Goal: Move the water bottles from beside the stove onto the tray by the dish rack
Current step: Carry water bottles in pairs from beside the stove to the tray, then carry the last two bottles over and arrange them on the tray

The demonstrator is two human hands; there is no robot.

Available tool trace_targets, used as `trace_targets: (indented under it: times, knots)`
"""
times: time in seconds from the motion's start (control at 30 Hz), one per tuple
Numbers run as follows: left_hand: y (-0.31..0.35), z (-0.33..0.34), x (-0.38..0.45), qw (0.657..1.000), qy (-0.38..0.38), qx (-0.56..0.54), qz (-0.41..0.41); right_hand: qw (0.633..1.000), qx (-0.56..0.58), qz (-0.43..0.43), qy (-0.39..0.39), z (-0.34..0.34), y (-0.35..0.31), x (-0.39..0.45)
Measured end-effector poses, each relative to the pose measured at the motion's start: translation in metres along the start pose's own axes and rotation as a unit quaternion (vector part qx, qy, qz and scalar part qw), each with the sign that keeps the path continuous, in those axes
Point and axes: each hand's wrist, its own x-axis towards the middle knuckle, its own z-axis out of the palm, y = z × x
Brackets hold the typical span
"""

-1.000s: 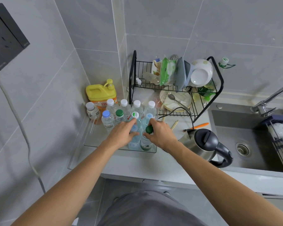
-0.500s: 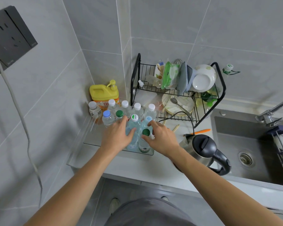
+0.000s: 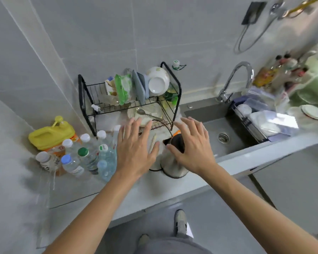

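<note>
Several clear water bottles (image 3: pixel 88 156) with white, blue and green caps stand packed together on a clear tray (image 3: pixel 50 182) at the left of the black dish rack (image 3: pixel 128 99). My left hand (image 3: pixel 134 147) hovers open, fingers spread, just right of the bottles and holds nothing. My right hand (image 3: pixel 191 145) is also open with spread fingers, above the steel kettle (image 3: pixel 173 162). Neither hand touches a bottle.
A yellow detergent jug (image 3: pixel 51 132) lies behind the bottles against the wall. Chopsticks (image 3: pixel 152 143) lie on the counter by the kettle. The sink (image 3: pixel 224 129) with its tap (image 3: pixel 235 79) is at the right, with a drainer basket and stove-side clutter beyond.
Both hands have let go of the front bottles and lifted off to the right with fingers spread. The view has swung right, showing the sink and the far counter.
</note>
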Motion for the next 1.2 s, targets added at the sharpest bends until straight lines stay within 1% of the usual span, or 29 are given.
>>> trace_targets:
  times: [0.13, 0.3, 0.53, 0.7, 0.83, 0.97, 1.1, 1.2]
  knots:
    - [0.079, 0.010, 0.015, 0.990, -0.038, -0.046, 0.128, 0.994, -0.029, 0.103, 0.019, -0.036, 0.043, -0.056]
    - [0.195, 0.025, 0.015, 0.960, -0.065, -0.087, 0.259, 0.961, -0.061, 0.259, 0.071, -0.089, 0.105, -0.159]
    - [0.363, 0.048, -0.021, 0.912, -0.100, -0.110, 0.382, 0.899, -0.073, 0.409, 0.140, -0.155, 0.190, -0.292]
    - [0.508, 0.068, -0.066, 0.880, -0.117, -0.142, 0.437, 0.858, -0.086, 0.480, 0.161, -0.206, 0.251, -0.402]
    - [0.620, 0.077, -0.114, 0.854, -0.137, -0.170, 0.472, 0.815, -0.108, 0.542, 0.176, -0.256, 0.290, -0.500]
    - [0.712, 0.084, -0.165, 0.812, -0.155, -0.182, 0.533, 0.761, -0.121, 0.605, 0.202, -0.292, 0.312, -0.583]
    - [0.792, 0.093, -0.205, 0.765, -0.172, -0.199, 0.588, 0.702, -0.126, 0.658, 0.240, -0.309, 0.336, -0.641]
    - [0.849, 0.106, -0.221, 0.739, -0.188, -0.212, 0.612, 0.668, -0.126, 0.689, 0.252, -0.319, 0.363, -0.675]
